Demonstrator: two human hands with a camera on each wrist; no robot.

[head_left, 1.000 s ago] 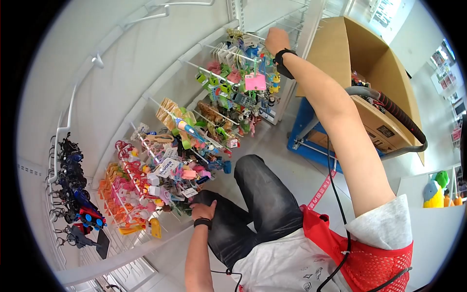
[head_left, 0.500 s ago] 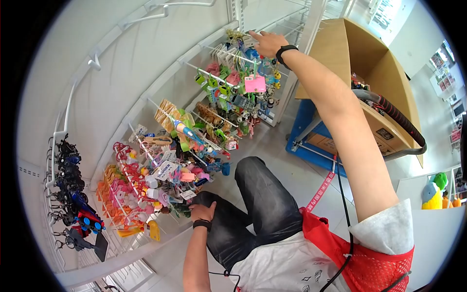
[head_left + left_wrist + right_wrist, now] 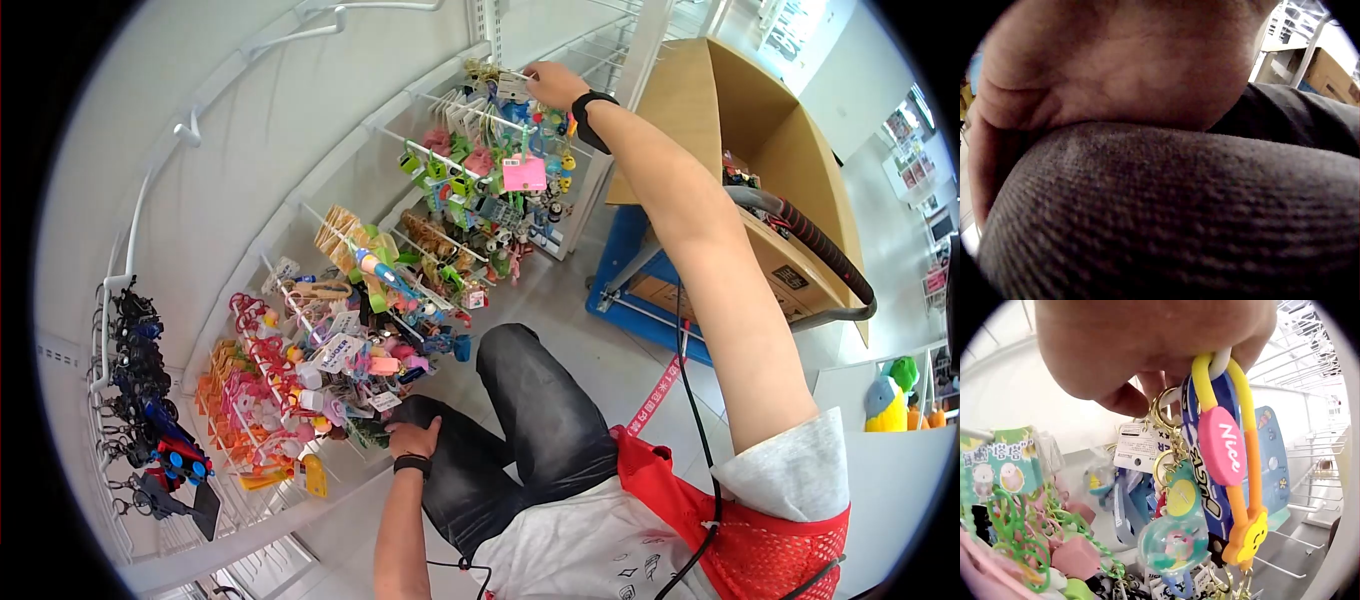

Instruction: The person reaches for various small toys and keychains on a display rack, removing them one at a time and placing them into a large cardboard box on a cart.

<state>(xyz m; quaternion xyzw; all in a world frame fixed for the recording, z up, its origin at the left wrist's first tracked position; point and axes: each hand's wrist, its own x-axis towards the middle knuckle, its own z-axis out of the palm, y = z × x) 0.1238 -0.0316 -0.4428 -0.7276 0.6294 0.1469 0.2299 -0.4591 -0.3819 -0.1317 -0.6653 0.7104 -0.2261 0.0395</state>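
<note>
At the top of the rack in the head view, my right hand [image 3: 556, 88] has its fingers curled at a peg of keychains, beside a white tag [image 3: 513, 88]. The right wrist view shows this hand [image 3: 1154, 344] pinching gold rings [image 3: 1163, 409] on the peg; its fingertips are partly hidden. A yellow-orange strap with a pink "Nice" plate [image 3: 1222, 445] hangs under the palm, near a clear round charm [image 3: 1175, 544]. My left hand [image 3: 414, 438] rests on the knee [image 3: 450, 425]; in the left wrist view its palm [image 3: 1129, 69] lies on the dark trouser cloth [image 3: 1179, 194].
More pegs hold colourful keychains [image 3: 290, 390], a pink card [image 3: 524, 173] and dark figures [image 3: 145, 370] at the far left. Right of the rack, an open cardboard box [image 3: 800, 250] stands on a blue cart [image 3: 640, 320] with a curved handle [image 3: 825, 245].
My right hand reached left along the upper peg with fingers extended, then curled them at the keychains. A white tag now shows beside the fingers. The left hand stays on the knee.
</note>
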